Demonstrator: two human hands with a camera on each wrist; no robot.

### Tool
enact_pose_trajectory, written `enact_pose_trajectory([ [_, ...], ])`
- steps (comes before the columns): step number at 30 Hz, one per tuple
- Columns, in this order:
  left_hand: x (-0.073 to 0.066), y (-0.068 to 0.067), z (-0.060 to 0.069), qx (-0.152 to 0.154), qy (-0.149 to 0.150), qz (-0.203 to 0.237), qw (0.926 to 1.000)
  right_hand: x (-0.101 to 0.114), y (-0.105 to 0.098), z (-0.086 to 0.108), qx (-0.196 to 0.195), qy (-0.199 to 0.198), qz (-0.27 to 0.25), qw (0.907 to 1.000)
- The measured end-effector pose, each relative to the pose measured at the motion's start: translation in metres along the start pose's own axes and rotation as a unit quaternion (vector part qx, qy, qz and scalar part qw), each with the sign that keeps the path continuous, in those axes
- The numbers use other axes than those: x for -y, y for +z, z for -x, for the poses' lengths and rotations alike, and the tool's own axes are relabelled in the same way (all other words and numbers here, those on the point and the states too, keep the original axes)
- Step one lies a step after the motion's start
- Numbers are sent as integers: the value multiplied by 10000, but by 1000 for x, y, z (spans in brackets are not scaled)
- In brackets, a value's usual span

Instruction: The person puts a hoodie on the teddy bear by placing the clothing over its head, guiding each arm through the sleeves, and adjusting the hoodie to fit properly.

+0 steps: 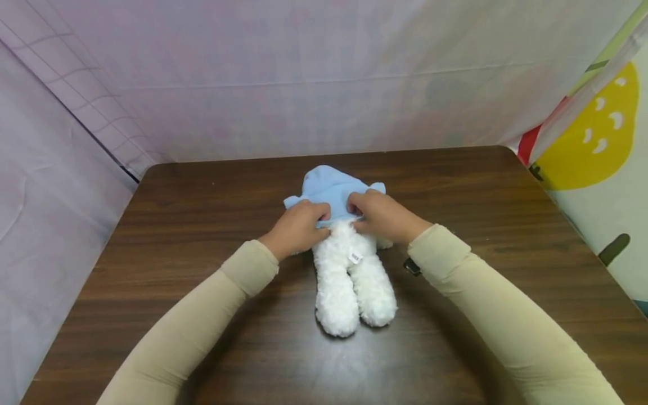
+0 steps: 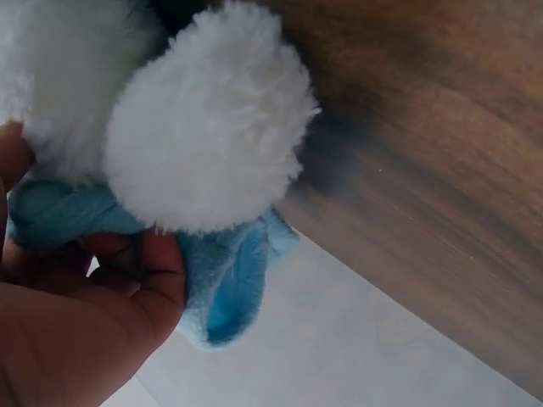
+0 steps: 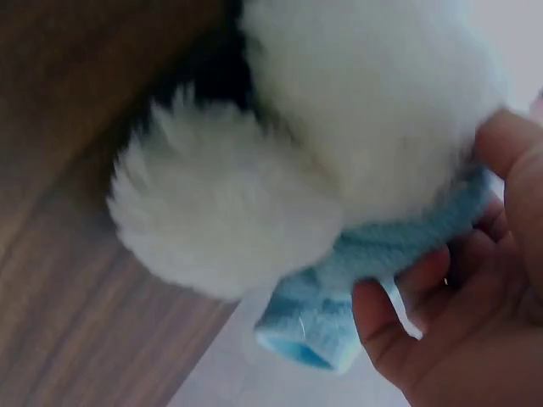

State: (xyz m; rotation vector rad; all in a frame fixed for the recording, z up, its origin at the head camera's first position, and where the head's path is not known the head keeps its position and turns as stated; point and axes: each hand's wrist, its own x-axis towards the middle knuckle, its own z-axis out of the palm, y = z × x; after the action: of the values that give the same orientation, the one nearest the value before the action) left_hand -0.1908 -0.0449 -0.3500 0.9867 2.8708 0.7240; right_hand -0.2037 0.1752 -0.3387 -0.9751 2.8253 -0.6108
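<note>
Because the white plush toy [image 1: 339, 267] lies on the table [image 1: 177, 236] with its legs toward the person, the near edge of the blue top [image 1: 329, 194] over its upper end is easy to reach. The left hand [image 1: 300, 225] and right hand [image 1: 386, 215] each pinch that edge with fingers curled nearly closed, one per side, presumably to keep it even. No head shows, and the small label's [image 1: 355, 256] print is unreadable.

Both arms [image 1: 192, 329] [image 1: 506, 309] extend forward, hands [image 1: 297, 226] [image 1: 387, 216] pinching side by side.
</note>
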Motion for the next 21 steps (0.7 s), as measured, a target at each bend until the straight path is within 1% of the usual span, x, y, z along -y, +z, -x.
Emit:
enact_pose_trajectory([
  [2,0,2,2,-106,109,-44,9999,4,3,3,-239,-52,130,9996],
  [4,1,2,5,-231,175,-97,9995,5,6,7,-597,-179,333,9975],
  [6,2,1,9,-339,222,-45,9992,5,8,12,-894,-314,444,9945],
  [7,3,0,11,-375,214,7,9991,4,9,15,-964,-346,459,9937],
  [8,4,-2,14,-385,185,55,9991,3,9,18,-974,-370,428,9936],
  [9,5,-3,17,-371,161,78,9992,2,8,21,-907,-357,366,9946],
  [10,6,-5,20,-305,128,188,9993,1,7,24,-755,-302,230,9964],
  [12,9,-8,24,-106,53,393,9992,2,4,30,-342,-125,-77,9993],
  [14,11,-11,29,161,-43,556,9983,2,2,35,46,49,-317,9995],
  [16,11,-12,31,393,-88,582,9975,1,2,37,205,94,-466,9987],
  [18,9,-10,32,419,-81,470,9980,1,4,38,71,-38,-492,9988],
  [19,8,-8,32,357,-70,394,9986,0,6,37,-99,-163,-469,9987],
  [21,6,-4,31,125,-17,168,9998,0,10,36,-509,-437,-382,9970],
])
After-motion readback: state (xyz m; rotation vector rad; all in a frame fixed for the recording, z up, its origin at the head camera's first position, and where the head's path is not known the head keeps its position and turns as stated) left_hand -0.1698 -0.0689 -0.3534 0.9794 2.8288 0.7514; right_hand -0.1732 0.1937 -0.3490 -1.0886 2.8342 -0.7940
